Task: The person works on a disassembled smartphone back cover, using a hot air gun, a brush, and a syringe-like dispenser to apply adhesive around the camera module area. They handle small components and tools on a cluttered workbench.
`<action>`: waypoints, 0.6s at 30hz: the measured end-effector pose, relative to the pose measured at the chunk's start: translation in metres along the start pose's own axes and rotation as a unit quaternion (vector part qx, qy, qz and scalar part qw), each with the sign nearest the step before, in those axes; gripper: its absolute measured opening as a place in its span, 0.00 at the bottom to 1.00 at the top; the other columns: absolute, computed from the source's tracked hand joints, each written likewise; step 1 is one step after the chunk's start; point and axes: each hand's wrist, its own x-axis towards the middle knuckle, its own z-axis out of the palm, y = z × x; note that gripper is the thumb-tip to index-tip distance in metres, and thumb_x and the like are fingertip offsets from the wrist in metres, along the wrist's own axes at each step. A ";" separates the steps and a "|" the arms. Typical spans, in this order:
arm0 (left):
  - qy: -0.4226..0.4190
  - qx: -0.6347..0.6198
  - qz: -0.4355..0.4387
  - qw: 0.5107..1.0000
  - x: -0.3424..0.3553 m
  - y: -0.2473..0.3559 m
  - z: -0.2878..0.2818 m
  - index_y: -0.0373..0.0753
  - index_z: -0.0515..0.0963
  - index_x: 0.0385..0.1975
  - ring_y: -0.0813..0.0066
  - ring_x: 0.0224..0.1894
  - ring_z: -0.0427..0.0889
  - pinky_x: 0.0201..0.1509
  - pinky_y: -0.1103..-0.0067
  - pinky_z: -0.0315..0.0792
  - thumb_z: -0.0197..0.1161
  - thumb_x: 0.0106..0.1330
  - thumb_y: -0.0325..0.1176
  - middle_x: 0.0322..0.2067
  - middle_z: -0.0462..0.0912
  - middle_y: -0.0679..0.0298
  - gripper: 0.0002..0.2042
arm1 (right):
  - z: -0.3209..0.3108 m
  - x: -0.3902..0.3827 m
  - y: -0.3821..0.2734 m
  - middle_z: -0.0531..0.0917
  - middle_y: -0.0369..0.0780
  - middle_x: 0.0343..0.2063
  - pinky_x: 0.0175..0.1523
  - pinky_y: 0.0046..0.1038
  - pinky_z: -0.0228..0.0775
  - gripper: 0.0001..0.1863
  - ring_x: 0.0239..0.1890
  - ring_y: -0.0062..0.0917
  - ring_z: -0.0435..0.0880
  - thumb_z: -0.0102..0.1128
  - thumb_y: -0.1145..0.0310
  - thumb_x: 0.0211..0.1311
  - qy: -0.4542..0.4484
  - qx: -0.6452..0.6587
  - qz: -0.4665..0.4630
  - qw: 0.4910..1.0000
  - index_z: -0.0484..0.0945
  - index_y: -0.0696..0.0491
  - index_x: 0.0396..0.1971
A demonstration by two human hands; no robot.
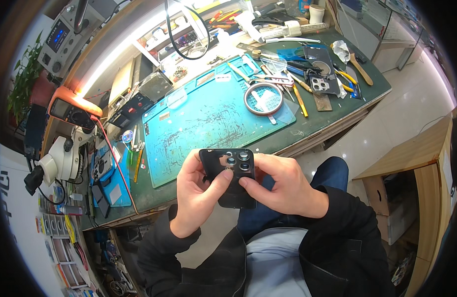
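Note:
Both hands hold a black smartphone (237,194) in front of my lap, just off the near edge of the bench. Its back faces up, with the round camera lenses at the far end. My left hand (196,193) grips the left side, its thumb lying on the back just below the lenses. On the right side, my right hand (283,182) has its fingers behind the phone and its thumb against the back near the lenses. The undersides of the fingers and the phone's front are hidden.
A scuffed blue repair mat (198,128) covers the bench, with a round magnifier (263,98) on it. Tweezers, pliers and a brush (361,69) crowd the right. At left are an orange multimeter (75,109) with a red lead and a white microscope (60,161). A wooden cabinet (411,153) stands at right.

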 end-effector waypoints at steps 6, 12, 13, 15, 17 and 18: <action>0.001 -0.014 -0.029 0.999 0.000 0.003 0.000 0.36 0.74 0.46 0.84 0.46 0.81 0.52 0.83 0.74 0.67 0.69 0.18 0.44 0.84 0.66 0.12 | -0.002 0.001 -0.002 0.83 0.42 0.27 0.32 0.31 0.77 0.21 0.25 0.32 0.85 0.69 0.76 0.60 -0.006 0.009 0.003 1.000 0.83 0.53 0.54; 0.002 -0.061 -0.052 0.997 0.000 0.002 -0.003 0.37 0.75 0.46 0.83 0.46 0.81 0.52 0.81 0.75 0.68 0.68 0.18 0.44 0.84 0.65 0.12 | -0.003 0.000 0.001 0.84 0.42 0.27 0.33 0.31 0.77 0.21 0.25 0.32 0.85 0.68 0.76 0.60 -0.009 0.005 -0.002 1.000 0.83 0.53 0.55; 0.002 -0.065 -0.063 0.996 0.000 0.003 -0.002 0.37 0.75 0.47 0.83 0.47 0.81 0.53 0.81 0.75 0.68 0.68 0.19 0.45 0.84 0.65 0.12 | -0.003 0.000 0.001 0.84 0.42 0.28 0.33 0.31 0.77 0.21 0.25 0.32 0.85 0.68 0.76 0.60 -0.009 0.007 -0.002 1.000 0.83 0.53 0.55; 0.004 -0.072 -0.084 0.994 0.001 0.006 0.000 0.36 0.75 0.48 0.82 0.48 0.82 0.54 0.81 0.76 0.68 0.68 0.19 0.47 0.84 0.64 0.13 | -0.003 0.000 0.000 0.84 0.43 0.27 0.33 0.31 0.77 0.20 0.26 0.33 0.85 0.68 0.76 0.59 -0.006 0.015 0.007 1.000 0.83 0.53 0.54; 0.000 -0.055 -0.083 0.995 0.001 0.004 -0.001 0.35 0.75 0.50 0.81 0.50 0.82 0.56 0.80 0.76 0.69 0.68 0.19 0.48 0.84 0.63 0.14 | -0.003 0.000 0.001 0.84 0.43 0.27 0.33 0.32 0.77 0.19 0.26 0.34 0.85 0.68 0.76 0.59 -0.008 0.016 0.017 1.000 0.83 0.54 0.53; -0.003 -0.046 -0.082 0.996 0.001 0.004 -0.001 0.35 0.75 0.51 0.80 0.51 0.82 0.57 0.79 0.76 0.69 0.68 0.19 0.49 0.84 0.62 0.15 | -0.004 -0.001 0.003 0.84 0.44 0.28 0.33 0.32 0.76 0.19 0.27 0.34 0.86 0.68 0.75 0.59 -0.011 0.014 0.024 1.000 0.83 0.55 0.52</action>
